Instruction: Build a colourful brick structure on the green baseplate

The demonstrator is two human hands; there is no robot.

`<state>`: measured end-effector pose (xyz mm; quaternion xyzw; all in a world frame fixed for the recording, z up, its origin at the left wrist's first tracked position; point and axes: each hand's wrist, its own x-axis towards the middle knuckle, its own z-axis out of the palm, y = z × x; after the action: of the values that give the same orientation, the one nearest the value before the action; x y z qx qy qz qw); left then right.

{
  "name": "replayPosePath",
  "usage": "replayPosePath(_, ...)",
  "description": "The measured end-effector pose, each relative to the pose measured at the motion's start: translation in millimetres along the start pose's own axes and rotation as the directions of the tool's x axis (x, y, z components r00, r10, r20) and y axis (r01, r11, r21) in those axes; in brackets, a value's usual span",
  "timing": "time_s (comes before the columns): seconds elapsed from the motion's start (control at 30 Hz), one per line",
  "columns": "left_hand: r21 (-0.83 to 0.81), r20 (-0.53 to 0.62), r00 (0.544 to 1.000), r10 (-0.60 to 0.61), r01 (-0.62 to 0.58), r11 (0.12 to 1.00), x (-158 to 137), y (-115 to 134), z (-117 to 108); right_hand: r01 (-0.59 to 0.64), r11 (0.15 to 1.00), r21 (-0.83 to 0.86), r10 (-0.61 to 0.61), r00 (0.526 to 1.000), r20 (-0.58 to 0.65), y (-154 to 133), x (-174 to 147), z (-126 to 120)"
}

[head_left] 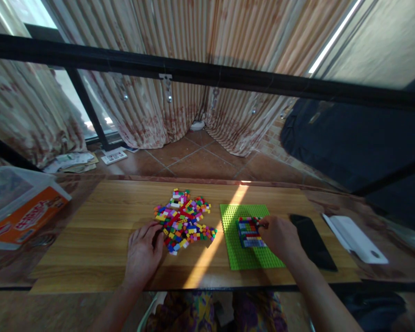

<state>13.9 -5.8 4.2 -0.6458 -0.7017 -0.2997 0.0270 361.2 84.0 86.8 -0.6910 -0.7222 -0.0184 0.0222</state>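
A pile of small multicoloured toy bricks (185, 219) lies loose on the wooden table. My left hand (145, 251) rests at the left edge of this pile, fingers loosely curved with a gap between them and the thumb, holding nothing that shows. On a green studded baseplate (235, 258) sits a low rectangular brick build (249, 233) with walls and rows of several colours. My right hand (280, 235) reaches over the build's right side, thumb and fingers pinched at its upper right corner. Whatever lies between those fingertips is too small and hidden to make out.
A black flat tablet-like slab (313, 242) lies right of the baseplate, beside a white plastic piece (354, 240). At the left stands a clear tub with an orange label (27, 214). A dark metal bar (193, 69) crosses in front of striped curtains (180, 37).
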Motion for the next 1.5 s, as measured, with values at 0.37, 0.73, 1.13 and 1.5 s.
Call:
replayPosePath(0.37, 0.005, 0.002, 1.0, 0.002, -0.002, 1.0, 0.0, 0.6, -0.2, 0.013, 0.999, 0.046, -0.015, 0.998, 0.057, 4.3, 4.0, -1.6)
replayPosePath(0.73, 0.009, 0.001, 1.0, 0.007, -0.007, 1.0, 0.3, 1.8, -1.1, -0.023, 1.0, -0.003, 0.023, 0.999, 0.021, -5.7, -1.5, 3.4)
replayPosePath(1.13, 0.007, 0.009, 1.0, -0.017, 0.017, 1.0, 0.2, 2.7, -0.8, -0.048, 0.993, 0.105, 0.051, 0.998, -0.027, 5.7, -3.4, 10.5)
replayPosePath(1.5, 0.024, 0.005, 1.0, -0.001, 0.001, 1.0, 0.1, 0.3, 0.3, 0.072, 0.9, 0.43, 0.002, 0.986, -0.17, 23.0, -11.3, 34.0)
